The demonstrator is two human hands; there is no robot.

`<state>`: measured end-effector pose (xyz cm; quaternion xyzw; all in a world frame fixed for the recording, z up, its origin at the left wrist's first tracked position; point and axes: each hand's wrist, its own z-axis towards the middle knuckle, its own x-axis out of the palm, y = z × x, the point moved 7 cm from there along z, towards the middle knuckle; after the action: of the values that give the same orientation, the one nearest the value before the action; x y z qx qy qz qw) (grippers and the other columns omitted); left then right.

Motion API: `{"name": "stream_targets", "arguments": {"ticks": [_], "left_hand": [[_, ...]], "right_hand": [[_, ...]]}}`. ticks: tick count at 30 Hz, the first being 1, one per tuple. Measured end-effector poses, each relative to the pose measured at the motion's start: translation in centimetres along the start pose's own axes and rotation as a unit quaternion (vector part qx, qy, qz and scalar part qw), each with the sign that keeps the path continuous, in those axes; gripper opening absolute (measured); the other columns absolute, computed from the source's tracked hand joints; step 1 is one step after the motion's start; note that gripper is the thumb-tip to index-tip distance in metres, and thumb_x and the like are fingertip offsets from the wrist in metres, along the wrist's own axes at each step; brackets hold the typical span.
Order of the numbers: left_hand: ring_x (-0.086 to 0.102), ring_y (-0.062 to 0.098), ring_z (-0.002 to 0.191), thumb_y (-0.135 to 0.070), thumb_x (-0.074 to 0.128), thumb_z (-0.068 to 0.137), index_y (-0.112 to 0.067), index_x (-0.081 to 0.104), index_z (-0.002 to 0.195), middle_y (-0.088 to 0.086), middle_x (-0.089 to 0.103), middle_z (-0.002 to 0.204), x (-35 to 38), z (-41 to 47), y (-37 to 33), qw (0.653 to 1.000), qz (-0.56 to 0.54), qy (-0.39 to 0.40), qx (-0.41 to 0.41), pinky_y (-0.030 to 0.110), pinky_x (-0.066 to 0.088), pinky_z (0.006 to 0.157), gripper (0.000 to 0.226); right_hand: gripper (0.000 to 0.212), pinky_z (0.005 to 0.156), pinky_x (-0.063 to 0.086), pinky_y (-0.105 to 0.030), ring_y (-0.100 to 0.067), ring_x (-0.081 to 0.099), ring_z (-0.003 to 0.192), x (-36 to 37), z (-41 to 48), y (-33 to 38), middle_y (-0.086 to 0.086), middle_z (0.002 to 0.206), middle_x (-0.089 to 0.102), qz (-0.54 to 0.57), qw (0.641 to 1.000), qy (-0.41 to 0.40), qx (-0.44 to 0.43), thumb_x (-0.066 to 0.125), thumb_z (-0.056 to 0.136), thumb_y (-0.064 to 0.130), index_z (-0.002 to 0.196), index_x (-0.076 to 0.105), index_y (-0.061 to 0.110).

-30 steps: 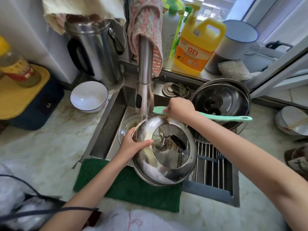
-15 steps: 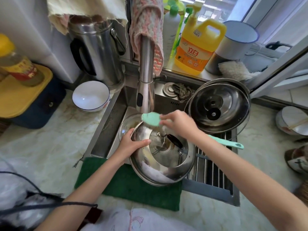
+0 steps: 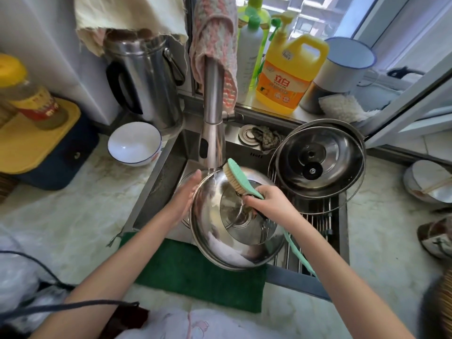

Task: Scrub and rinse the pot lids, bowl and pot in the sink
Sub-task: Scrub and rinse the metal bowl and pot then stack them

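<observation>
A large steel pot lid (image 3: 220, 245) with a glass centre is tilted over the sink (image 3: 159, 192), under the tap (image 3: 214, 133). My right hand (image 3: 266, 201) grips both the lid's black knob and the mint-green brush (image 3: 236, 176), whose bristles rest on the lid's upper part. My left hand (image 3: 186, 194) lies flat against the lid's left rim, fingers straight. Water runs from the tap onto the lid's top edge. A second steel lid (image 3: 315, 162) lies upturned on a pot at the sink's right rear. A white bowl (image 3: 134, 143) stands on the counter, left of the sink.
A steel kettle (image 3: 146, 81) stands behind the bowl. Yellow detergent jug (image 3: 286, 79), green bottles and a white enamel mug (image 3: 342, 64) line the window sill. A green mat (image 3: 195, 270) covers the sink's front edge. A drain rack (image 3: 318, 228) fills the sink's right side.
My right hand swung the brush so its handle now points toward me, and took hold of the lid's knob. My left hand opened from gripping the rim to pressing flat against it.
</observation>
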<state>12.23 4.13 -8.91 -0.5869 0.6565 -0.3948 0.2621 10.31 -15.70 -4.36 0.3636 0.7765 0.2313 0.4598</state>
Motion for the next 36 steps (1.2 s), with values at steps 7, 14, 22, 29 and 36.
{"name": "stream_targets", "arguments": {"ticks": [7, 14, 22, 29, 36], "left_hand": [[0.062, 0.022, 0.111, -0.073, 0.041, 0.082, -0.025, 0.061, 0.119, 0.007, 0.067, 0.118, -0.6, -0.9, 3.7, 0.999, -0.003, -0.007, -0.051, 0.040, 0.047, 0.098, 0.064], [0.044, 0.014, 0.122, -0.048, 0.084, 0.060, -0.015, 0.030, 0.139, -0.009, 0.042, 0.131, 0.0, -1.3, 4.8, 0.988, 0.146, -0.044, -0.007, 0.029, 0.037, 0.102, 0.101], [0.054, 0.017, 0.116, -0.064, 0.081, 0.037, -0.020, 0.038, 0.130, -0.001, 0.054, 0.127, 0.0, -1.0, 4.9, 0.989, 0.128, -0.067, -0.003, 0.041, 0.044, 0.102, 0.111], [0.045, 0.019, 0.127, -0.076, 0.078, 0.036, -0.019, 0.032, 0.140, 0.001, 0.045, 0.139, -0.8, -2.9, 5.0, 0.983, 0.147, -0.110, 0.015, 0.044, 0.039, 0.107, 0.127], [0.044, 0.023, 0.129, -0.067, 0.082, 0.041, -0.015, 0.031, 0.141, 0.004, 0.045, 0.141, -1.3, -3.8, 5.2, 0.980, 0.139, -0.140, 0.023, 0.045, 0.037, 0.108, 0.124]], "right_hand": [[0.021, 0.053, 0.042, -0.032, -0.016, 0.053, 0.055, -0.3, -2.0, 0.6, 0.000, 0.063, 0.056, -0.004, 0.996, -0.087, 0.015, 0.057, 0.091, 0.027, 0.084, 0.061, 0.008], [0.024, 0.057, 0.043, -0.034, -0.016, 0.052, 0.058, 0.8, -2.1, -0.8, -0.002, 0.069, 0.056, 0.064, 0.995, -0.056, 0.055, 0.051, 0.096, 0.037, 0.093, 0.054, 0.014], [0.039, 0.075, 0.045, -0.037, -0.031, 0.061, 0.103, -4.3, 2.4, 0.4, -0.008, 0.117, 0.064, -0.223, 0.963, -0.139, 0.053, 0.044, 0.099, 0.033, 0.137, 0.041, 0.028], [0.032, 0.078, 0.047, -0.032, -0.024, 0.063, 0.103, -2.1, 4.7, 4.0, -0.001, 0.115, 0.067, -0.299, 0.951, -0.062, -0.038, 0.051, 0.093, 0.039, 0.123, 0.062, 0.037], [0.033, 0.066, 0.041, -0.027, -0.021, 0.065, 0.092, 1.5, 4.1, 6.4, 0.003, 0.109, 0.070, -0.305, 0.942, 0.025, -0.134, 0.052, 0.094, 0.037, 0.126, 0.059, 0.039]]}}
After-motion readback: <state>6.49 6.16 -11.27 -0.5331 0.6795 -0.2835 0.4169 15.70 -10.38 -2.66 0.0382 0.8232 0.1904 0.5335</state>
